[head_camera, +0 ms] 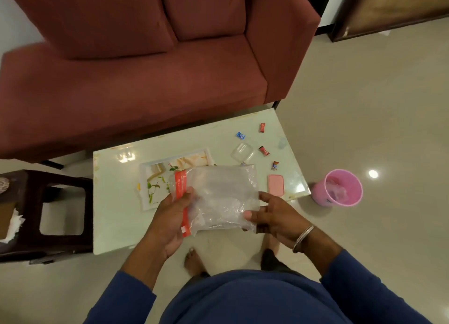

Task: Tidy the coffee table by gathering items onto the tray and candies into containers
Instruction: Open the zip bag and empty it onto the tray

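Above the pale surface point(114, 202), from the head camera, I see my left hand point(170, 216) with its fingers point(188, 192) clamped on the red-striped mouth of a clear zip bag point(218, 197), while my right hand point(272, 214) pinches the bag's opposite edge. Behind the bag lies a flower-printed tray point(155, 175). To the right on the surface sit a clear container point(243, 151), a pink lid point(276, 184), a blue candy point(240, 135) and three reddish candies point(264, 151), all apart from each other. On the floor, just beside the table, stands a pink bin point(340, 190).
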